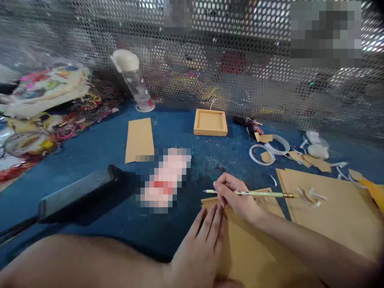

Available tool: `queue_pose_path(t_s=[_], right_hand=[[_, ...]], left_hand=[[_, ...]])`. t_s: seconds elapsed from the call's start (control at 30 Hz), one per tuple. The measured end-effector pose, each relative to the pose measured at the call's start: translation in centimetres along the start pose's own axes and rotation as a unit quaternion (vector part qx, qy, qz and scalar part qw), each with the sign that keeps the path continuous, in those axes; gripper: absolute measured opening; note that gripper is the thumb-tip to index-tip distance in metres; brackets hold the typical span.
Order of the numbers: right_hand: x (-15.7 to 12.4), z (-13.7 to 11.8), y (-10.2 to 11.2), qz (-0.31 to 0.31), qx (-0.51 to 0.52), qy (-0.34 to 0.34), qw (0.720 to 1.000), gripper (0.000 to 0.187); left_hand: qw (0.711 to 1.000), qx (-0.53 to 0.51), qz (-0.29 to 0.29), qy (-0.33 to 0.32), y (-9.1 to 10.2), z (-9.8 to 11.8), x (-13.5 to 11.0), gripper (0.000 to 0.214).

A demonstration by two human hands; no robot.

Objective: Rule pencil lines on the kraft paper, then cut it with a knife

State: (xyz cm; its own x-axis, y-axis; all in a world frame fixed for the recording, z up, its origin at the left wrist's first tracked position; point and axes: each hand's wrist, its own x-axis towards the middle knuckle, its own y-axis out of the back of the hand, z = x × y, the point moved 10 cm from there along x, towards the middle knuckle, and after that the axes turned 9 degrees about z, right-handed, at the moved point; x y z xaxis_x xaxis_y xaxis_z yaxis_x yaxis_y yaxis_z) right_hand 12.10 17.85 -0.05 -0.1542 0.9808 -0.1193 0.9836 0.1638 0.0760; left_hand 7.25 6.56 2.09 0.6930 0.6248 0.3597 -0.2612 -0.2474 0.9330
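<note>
My left hand (204, 240) lies flat, fingers stretched out together, on a brown sheet of card or paper (255, 252) in front of me. Its fingertips reach a tan strip with fine marks (207, 203), probably a ruler, along the sheet's far edge. Just beyond, my right hand (235, 194) is closed round a pale green pencil (267, 194). The pencil lies nearly level, its tip pointing left and its brass end right, over the far part of the sheet. My right hand hides part of the strip.
At left are a black corded device (79, 196) and tangled yarn (90, 102). Ahead stand a brown card (140, 140), wooden frame (211, 131) and clear cylinder (139, 90) before a perforated metal screen (186, 88). Tape rolls (254, 158), scraps and another brown sheet (339, 228) lie right.
</note>
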Motion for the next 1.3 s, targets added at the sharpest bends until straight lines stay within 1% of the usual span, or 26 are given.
queue_pose_path(t_s=[0.2, 0.5, 0.9, 1.1, 1.3], right_hand=[[-0.26, 0.08, 0.27, 0.0, -0.001, -0.006, 1.0, 0.028], [0.0, 0.17, 0.19, -0.007, -0.013, -0.004, 1.0, 0.027], [-0.21, -0.09, 0.02, -0.011, -0.019, -0.003, 1.0, 0.026], [-0.25, -0.15, -0.07, -0.012, -0.023, -0.007, 1.0, 0.027], [-0.38, -0.26, -0.07, -0.011, -0.017, -0.013, 1.0, 0.027]], left_hand=[[1.0, -0.014, 0.002, -0.013, 0.26, 0.02, -0.43, 0.098], [1.0, -0.015, 0.001, -0.023, 0.39, 0.07, -0.13, 0.096], [1.0, -0.021, 0.0, -0.023, 0.28, 0.08, -0.36, 0.092], [1.0, -0.028, 0.006, -0.011, 0.45, -0.07, -0.11, 0.092], [0.999, -0.03, -0.005, -0.018, 0.21, 0.06, -0.32, 0.092]])
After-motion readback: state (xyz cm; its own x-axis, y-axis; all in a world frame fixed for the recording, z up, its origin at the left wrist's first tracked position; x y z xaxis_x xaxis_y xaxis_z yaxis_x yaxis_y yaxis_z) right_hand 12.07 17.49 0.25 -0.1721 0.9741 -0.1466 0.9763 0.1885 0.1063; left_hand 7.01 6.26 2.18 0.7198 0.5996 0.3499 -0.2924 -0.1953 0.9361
